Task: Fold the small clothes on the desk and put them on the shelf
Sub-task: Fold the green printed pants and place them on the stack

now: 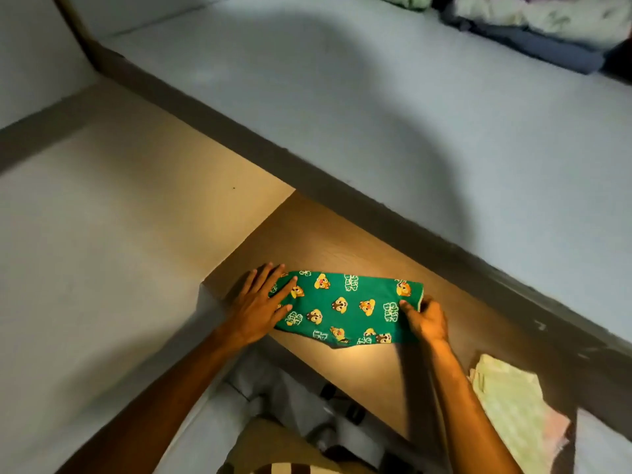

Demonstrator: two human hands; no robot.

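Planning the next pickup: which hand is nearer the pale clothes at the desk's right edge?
Right. The right hand pinches the green garment at its right end, closer to the pale clothes. The left hand presses flat on its far left end.

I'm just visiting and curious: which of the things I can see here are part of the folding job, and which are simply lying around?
Part of the job:
- green printed garment, flat on the wooden desk
- left hand pressing one end
- right hand pinching the other end
- pale clothes waiting at the desk's right
- folded pile on the upper ledge

Lying about:
- dark bits on the floor below
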